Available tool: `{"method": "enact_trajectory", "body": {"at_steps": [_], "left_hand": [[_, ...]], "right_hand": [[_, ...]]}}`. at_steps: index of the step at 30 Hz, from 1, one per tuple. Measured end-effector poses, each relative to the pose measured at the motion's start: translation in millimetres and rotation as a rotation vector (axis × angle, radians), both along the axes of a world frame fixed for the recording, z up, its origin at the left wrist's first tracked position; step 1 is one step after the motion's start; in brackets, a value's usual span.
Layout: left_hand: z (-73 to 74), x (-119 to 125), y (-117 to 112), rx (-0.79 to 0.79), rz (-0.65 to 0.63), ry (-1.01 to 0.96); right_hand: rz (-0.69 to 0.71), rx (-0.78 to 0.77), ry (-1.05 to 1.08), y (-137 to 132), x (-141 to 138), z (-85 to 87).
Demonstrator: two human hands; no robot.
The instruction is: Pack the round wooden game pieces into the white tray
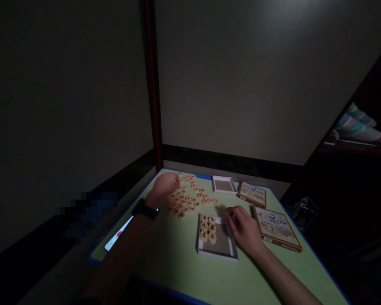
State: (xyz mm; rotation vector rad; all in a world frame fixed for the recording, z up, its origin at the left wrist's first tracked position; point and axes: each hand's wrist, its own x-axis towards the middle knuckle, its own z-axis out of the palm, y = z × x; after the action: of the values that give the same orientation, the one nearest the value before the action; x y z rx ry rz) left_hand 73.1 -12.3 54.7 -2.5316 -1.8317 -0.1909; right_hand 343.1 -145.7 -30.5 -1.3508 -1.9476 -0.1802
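Note:
My left hand (167, 185), with a dark watch (145, 209) on its wrist, reaches over the far left of the table. Its fingers are curled closed above loose xiangqi pieces (186, 202) marked in red and black; whatever they hold is hidden. Beside the right wall of a shallow white box tray (219, 256) is my right hand (244, 228). Its fingers are bent in together near the tray's far right corner, and I cannot make out anything in them. Several black-marked xiangqi pieces (212, 237) lie in two columns along the tray's left side.
Another white box tray (224, 185) stands at the table's back edge. Two printed box lids (253, 193) (277, 225) lie to the right. A lit phone (117, 235) rests near the left edge of the green table (168, 262). Walls rise behind and left.

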Motion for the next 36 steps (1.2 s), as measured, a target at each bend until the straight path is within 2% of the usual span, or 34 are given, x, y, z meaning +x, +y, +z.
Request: {"method": "enact_trajectory", "body": {"at_steps": [4,7,11,19,30,36], "left_hand": [[-1.2,-11,5,-0.038,-0.100,0.084],[-10.7,-4,4,-0.056,-0.171,0.150],[-17.9,4,3,-0.049,-0.196,0.231],[-16.2,13,4,-0.060,-0.206,0.306],[-18.5,6,10,-0.073,-0.223,0.294],[-10.4,6,6,-0.056,-0.258,0.244]], "right_hand": [[0.022,-0.018,0.010,4,1,-5.7],[0.016,-0.039,0.011,5,1,-9.1],[0.017,-0.069,0.010,5,0,-8.6],[0.005,-0.101,0.006,5,0,-6.7],[-0.008,-0.116,0.007,5,0,-4.6],[-0.003,-0.116,-0.005,5,1,-4.8]]}}
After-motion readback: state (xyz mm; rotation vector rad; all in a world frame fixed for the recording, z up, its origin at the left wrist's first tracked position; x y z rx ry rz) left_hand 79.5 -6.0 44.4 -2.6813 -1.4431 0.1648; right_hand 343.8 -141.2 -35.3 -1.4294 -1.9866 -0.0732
